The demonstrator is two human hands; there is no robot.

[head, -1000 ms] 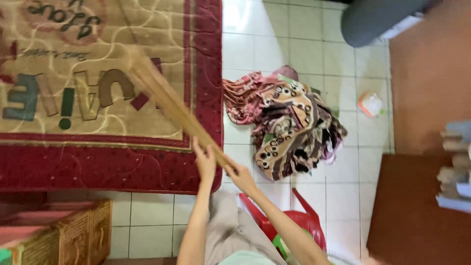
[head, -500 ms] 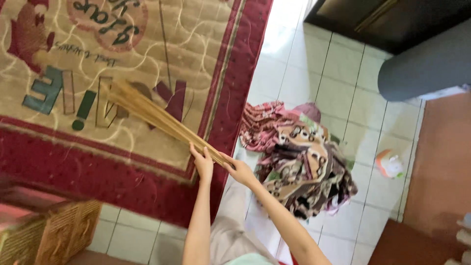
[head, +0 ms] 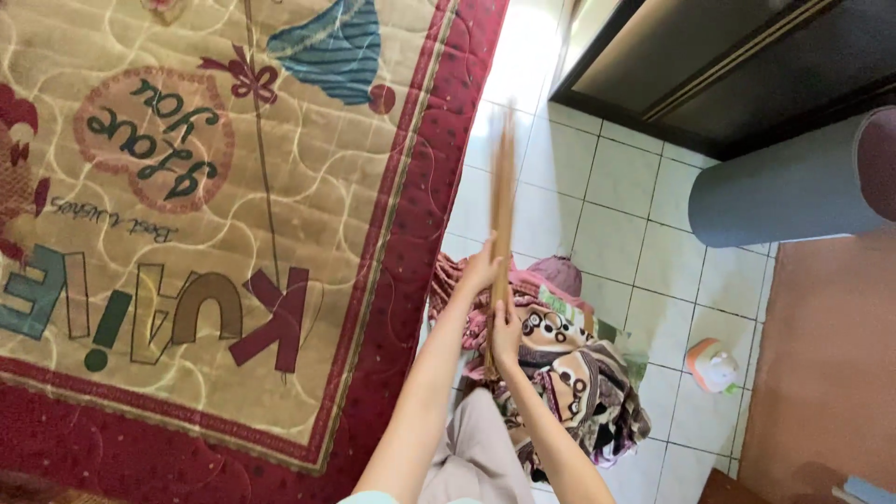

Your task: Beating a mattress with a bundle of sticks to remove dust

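Stick broom [head: 502, 201], a thin bundle of pale brown sticks, stands nearly upright with its blurred tip toward 12 o'clock over the white tiled floor [head: 616, 215]. Left hand [head: 480, 271] and right hand [head: 505, 333] are both closed around its lower end, left above right. Patterned cloth [head: 574, 373] lies heaped at 5 o'clock of the hands, and the quilted mat [head: 187, 233] spreads at 9 o'clock.

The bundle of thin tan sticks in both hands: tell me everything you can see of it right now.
The bundle of thin tan sticks is a long, slim sheaf that looks like dry straw or palm ribs. It stands nearly upright in the picture, its far end motion-blurred over the white tiled floor. The left hand grips it higher up, the right hand lower, near its base. It sits in front of the crumpled patterned blanket, beside the red-bordered quilted mat. No binding shows.
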